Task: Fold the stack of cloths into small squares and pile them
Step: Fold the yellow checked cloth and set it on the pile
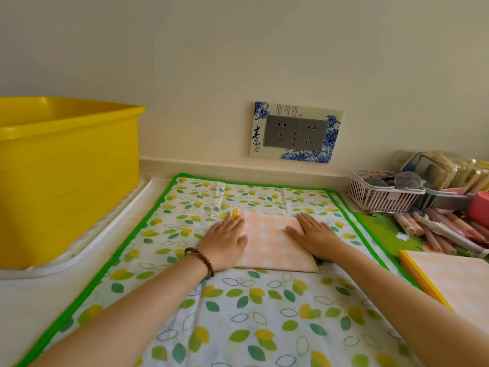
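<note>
Right in front of me, in the middle of the leaf-print table cover (238, 308), lies the peach checked cloth (272, 245). It is folded into a neat, squarish rectangle, pale orange with white squares. Its near edge sits flat and shows a thin layered fold line, and its far right corner tapers a little. A small yellow tab (235, 213) pokes out at its far left corner, just past my fingertips. My left hand (225, 241) lies palm down on the left side of the cloth with the fingers straight and close together, pointing away from me. The thumb is angled inward across the fabric, pressing it flat. A brown bead bracelet (201, 259) circles that wrist. My right hand (315, 234) mirrors it on the right side, palm down, with the fingers straight and a little spread and the thumb reaching in toward the centre. Neither hand grips anything; both simply press. Both forearms stretch forward from the bottom corners and angle in toward the cloth. Off to my right, well apart from the one under my hands, the stack of cloths (452, 274) sits with the same peach check on top and a yellow band along its left edge. A big yellow tub (66, 176) stands at the left on a white tray (87, 242).
</note>
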